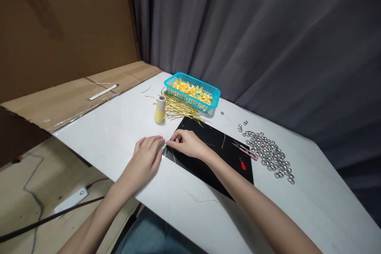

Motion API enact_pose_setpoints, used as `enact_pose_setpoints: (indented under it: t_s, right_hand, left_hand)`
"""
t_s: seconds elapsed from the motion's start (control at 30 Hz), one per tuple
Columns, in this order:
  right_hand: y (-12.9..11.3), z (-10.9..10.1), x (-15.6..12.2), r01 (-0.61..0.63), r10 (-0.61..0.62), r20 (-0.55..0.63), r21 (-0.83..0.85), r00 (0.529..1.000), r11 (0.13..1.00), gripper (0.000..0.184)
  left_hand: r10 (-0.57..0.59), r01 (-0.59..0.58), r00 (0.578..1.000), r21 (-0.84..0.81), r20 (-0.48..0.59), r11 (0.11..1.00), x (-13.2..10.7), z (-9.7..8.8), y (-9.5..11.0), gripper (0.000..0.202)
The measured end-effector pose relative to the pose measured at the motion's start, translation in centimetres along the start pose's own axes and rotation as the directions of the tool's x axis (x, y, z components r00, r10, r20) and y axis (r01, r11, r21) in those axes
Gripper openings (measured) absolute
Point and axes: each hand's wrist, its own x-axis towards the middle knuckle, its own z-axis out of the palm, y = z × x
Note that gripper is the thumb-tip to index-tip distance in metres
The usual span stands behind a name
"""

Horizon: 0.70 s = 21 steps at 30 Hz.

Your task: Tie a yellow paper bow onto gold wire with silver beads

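From where I stand, a fine pale thread (pixel 197 199) lies loose toward the near edge of the white surface (pixel 306 194). Just beyond, the person's left hand (pixel 149 158) and right hand (pixel 186 143) meet fingertip to fingertip at the near-left corner of a flat black rectangular mat (pixel 212 135); the grip looks like a fine pinch, but I cannot tell what, if anything, is between the fingers. The mat's darkness probably helps slender strands show up. Toward its right end lie a small red-handled tool (pixel 243 165) and pink-handled metal snips (pixel 244 150), perhaps set there for the right hand. Past that end, shiny silver oval beads (pixel 264 147) spread in a heap, uncontained. Beyond the mat's far-left corner stands a cream-and-yellow bottle-shaped vase (pixel 160 111), its inside too dark to read, beside a bundle of gold metallic strands (pixel 181 107). By the far edge, a turquoise plastic lattice basket (pixel 217 96) holds yellow pointed star-like pieces (pixel 190 88), presumably to keep them together.
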Motion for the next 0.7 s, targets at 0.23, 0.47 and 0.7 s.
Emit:
enact_pose_setpoints:
  t_s: [0.23,0.47,0.7]
  right_hand:
    - [0.2,1.0,1.8,-0.088,0.082,0.05,0.139,0.995,0.986,0.015]
    - [0.3,-0.9,1.8,-0.111,0.028,0.198,0.422,0.98,0.9,0.042]
    - [0.0,-1.9,1.2,-0.143,0.012,0.243,0.529,0.97,0.836,0.043]
  left_hand:
    - [-0.129,0.125,0.992,-0.152,-0.012,0.98,0.1,-0.5,-0.3,0.017]
    - [-0.184,0.191,0.982,-0.246,0.053,0.95,1.3,-0.6,0.4,0.016]
    - [-0.169,0.182,0.983,-0.357,0.067,0.916,2.0,-0.6,0.9,0.021]
